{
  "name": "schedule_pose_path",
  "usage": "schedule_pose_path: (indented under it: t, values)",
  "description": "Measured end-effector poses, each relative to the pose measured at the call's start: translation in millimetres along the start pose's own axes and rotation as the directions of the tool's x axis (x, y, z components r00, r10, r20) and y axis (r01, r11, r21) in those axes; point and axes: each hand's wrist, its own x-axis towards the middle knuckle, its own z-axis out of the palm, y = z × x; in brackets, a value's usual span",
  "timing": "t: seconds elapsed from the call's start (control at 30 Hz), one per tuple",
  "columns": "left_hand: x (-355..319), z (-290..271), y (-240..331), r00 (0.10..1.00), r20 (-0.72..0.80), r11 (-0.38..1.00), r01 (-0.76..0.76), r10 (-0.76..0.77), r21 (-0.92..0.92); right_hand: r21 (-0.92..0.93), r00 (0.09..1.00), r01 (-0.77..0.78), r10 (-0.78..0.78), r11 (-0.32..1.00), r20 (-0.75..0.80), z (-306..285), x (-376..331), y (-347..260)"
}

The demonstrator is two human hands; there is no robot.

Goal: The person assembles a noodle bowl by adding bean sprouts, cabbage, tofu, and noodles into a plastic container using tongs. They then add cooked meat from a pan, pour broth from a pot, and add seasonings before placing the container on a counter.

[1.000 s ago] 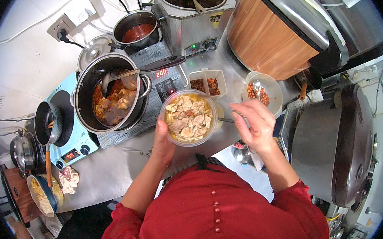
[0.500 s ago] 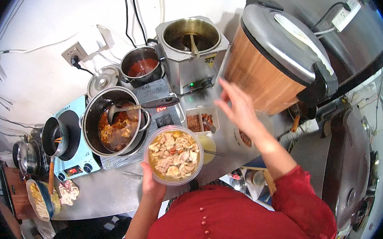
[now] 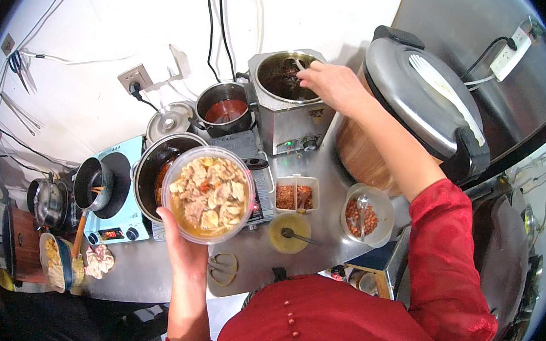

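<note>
My left hand [image 3: 186,259] is wrapped round the side of a clear round plastic tub [image 3: 167,202], which is full of pale cooked meat pieces in yellowish liquid. This tub is tilted slightly and covers part of a large steel pot [image 3: 146,172] of reddish food. My right hand [image 3: 334,86] reaches far over the counter, its fingers closed on the handle of a ladle [image 3: 299,65]. The ladle's lower end is in the dark liquid inside a boxy metal warmer [image 3: 295,122]; its bowl cannot be made out.
Left of the big pot, a small pan [image 3: 94,179] sits on a light-blue induction cooker [image 3: 123,219]. Behind are a pot of red sauce [image 3: 222,110] and a lid [image 3: 170,120]. Scissors [image 3: 223,268], a yellow bowl [image 3: 286,242], a two-part container [image 3: 296,193] and a large rice cooker [image 3: 403,94] stand nearby.
My right hand has moved up and away from me, from above the counter to the ladle in the warmer, and closed on it. The tub has shifted left, covering more of the big pot.
</note>
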Motion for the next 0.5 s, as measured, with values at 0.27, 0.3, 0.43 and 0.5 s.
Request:
schedule_pose_path:
  t: [0.27, 0.3, 0.43, 0.5]
  values:
    - [58.1, 19.4, -3.0, 1.000, -0.001, 0.999, -0.027, 0.027, -0.018, 0.338, 0.928, -0.349, 0.372, 0.874, -0.004, -3.7, -2.3, 9.5]
    - [63.7, 21.9, -4.6, 0.999, 0.027, 1.000, -0.017, 0.017, -0.021, 0.369, 0.906, -0.400, 0.424, 0.839, 0.019, -1.5, -3.4, 10.4]
    - [78.6, 30.7, -9.6, 0.998, 0.058, 1.000, 0.023, -0.022, -0.016, 0.470, 0.806, -0.547, 0.588, 0.693, 0.072, -3.0, -5.6, 14.5]
    - [84.1, 34.0, -10.4, 0.998, 0.030, 0.998, 0.057, -0.057, -0.004, 0.570, 0.754, -0.548, 0.656, 0.612, 0.022, -12.5, -4.2, 16.1]
